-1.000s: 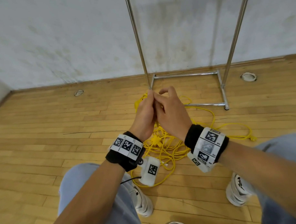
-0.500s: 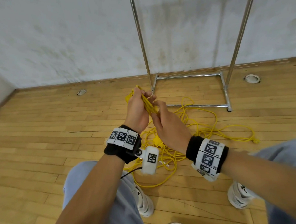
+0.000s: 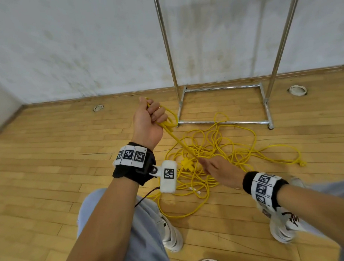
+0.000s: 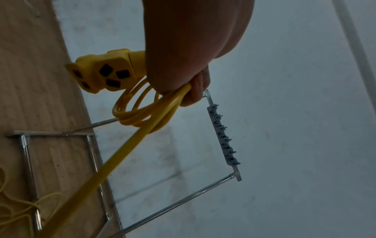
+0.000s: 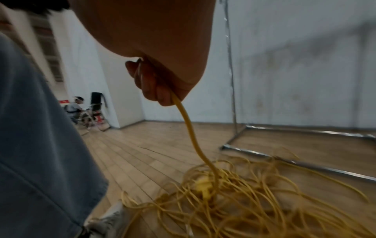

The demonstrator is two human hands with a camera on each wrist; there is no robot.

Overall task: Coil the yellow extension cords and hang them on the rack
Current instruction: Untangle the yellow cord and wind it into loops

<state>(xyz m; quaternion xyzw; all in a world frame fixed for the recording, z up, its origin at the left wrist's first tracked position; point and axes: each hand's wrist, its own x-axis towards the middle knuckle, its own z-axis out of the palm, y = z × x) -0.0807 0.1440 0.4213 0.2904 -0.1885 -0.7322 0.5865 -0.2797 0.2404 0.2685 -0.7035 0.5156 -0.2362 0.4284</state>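
Wooden floor (image 3: pixel 51 173): two hands, left hand (image 3: pixel 148 122) and right hand (image 3: pixel 221 172), hold one yellow cord (image 3: pixel 179 143).

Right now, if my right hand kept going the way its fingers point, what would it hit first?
Probably the cord pile on the floor. The right hand, gripping a strand, points down and forward at the tangle near the yellow plug. Depth is unclear, so that is a guess.

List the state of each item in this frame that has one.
Left hand: grips small cord coil, raised.
Right hand: curled round the cord strand.
Socket end: sticks out beside the left hand.
Cord pile: tangled on the floor.
Rack: upright, nothing hung on it.
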